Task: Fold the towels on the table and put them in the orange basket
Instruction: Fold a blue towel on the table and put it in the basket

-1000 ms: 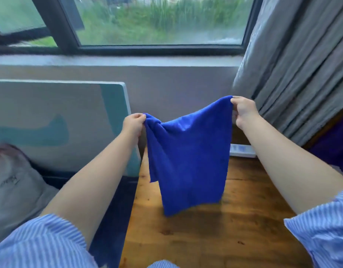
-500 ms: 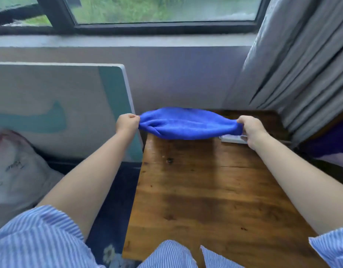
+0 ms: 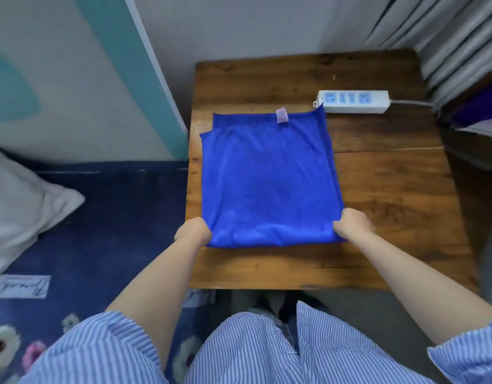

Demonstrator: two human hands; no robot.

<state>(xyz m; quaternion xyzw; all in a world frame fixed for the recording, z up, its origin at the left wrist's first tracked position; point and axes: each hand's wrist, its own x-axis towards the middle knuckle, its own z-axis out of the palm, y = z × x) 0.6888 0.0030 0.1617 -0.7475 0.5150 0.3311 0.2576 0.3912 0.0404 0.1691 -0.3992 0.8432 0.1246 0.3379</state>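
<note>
Head view: a blue towel [image 3: 268, 181] is laid flat, folded in two layers, on the wooden table [image 3: 391, 195], toward the table's left side. Its near left corner is pinched by the left hand [image 3: 193, 231], whose fingers are curled onto the cloth just at the table's left edge. Its near right corner is gripped by the right hand [image 3: 351, 224], the fingers likewise closed on the fabric. A small pale label [image 3: 281, 115] is seen on the towel's far edge. A white power strip [image 3: 353, 101] is set just beyond the towel's far right corner, on the table's far part, its cable running off toward the grey curtain [image 3: 447, 37]. A pillow [image 3: 20, 206] lies on dark blue bedding [image 3: 106, 231] well left of the table.
</note>
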